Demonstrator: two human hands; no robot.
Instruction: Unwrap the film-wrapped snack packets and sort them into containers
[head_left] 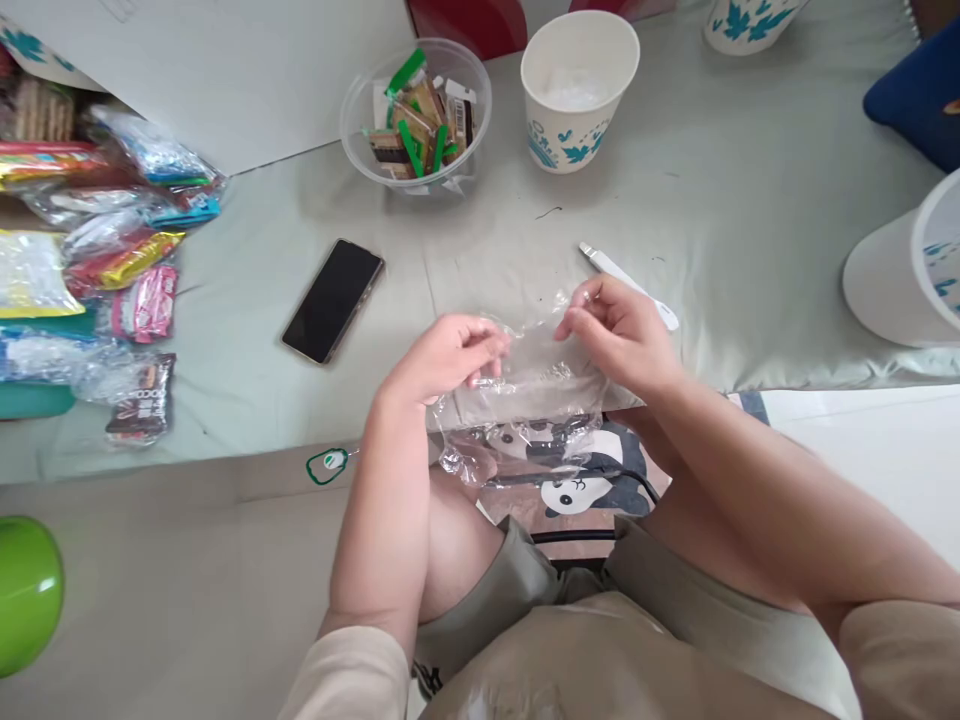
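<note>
**Clear plastic film was gripped in both hands, its outline hard to trace**

The film was held in front of the body at the near edge of the cloth-covered table, its lower part hung beyond that edge. Because it was see-through, the panda print below was seen through its folds, and whether a bag or a loose sheet was held could not be told.

By the left hand, the film was gripped between thumb and curled fingers, though the exact pinch was blurred by glare. By the right hand, the opposite upper part was pinched at the fingertips; the remaining fingers were loosely curled. A slim white tool was partly covered by this hand.

A black-screened phone was seen well apart from the left hand. Small packets were heaped in a clear bowl, their print too small to be read. Crumpled clear material was half made out inside a paper cup.

By the frame, a second cup, a blue item, a white container, a snack pile and a green object were cut off.
</note>
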